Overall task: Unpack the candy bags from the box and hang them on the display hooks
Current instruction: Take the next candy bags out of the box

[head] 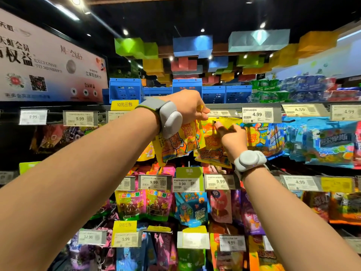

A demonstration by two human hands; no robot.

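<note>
Head view, the only one: both arms are raised to the top row of the candy display. My left hand (187, 106) is curled round the top edge of a small bunch of yellow-orange candy bags (175, 141), which hang below the fist in front of the rack. My right hand (231, 134) pinches the header of the front hung bag (212, 147) just below the hook tip (214, 122), index finger raised toward it. The box is not in view. Judgement: the step in hand is threading a bag's hang hole onto the hook. To do it well I would steady the hook tip with the right hand, separate a single bag from the bunch, keep its header flat and square to the hook, then slide it straight back. Price tags (256, 114) sit close above; a tilted header could snag there. The hole itself is too small to make out.
</note>
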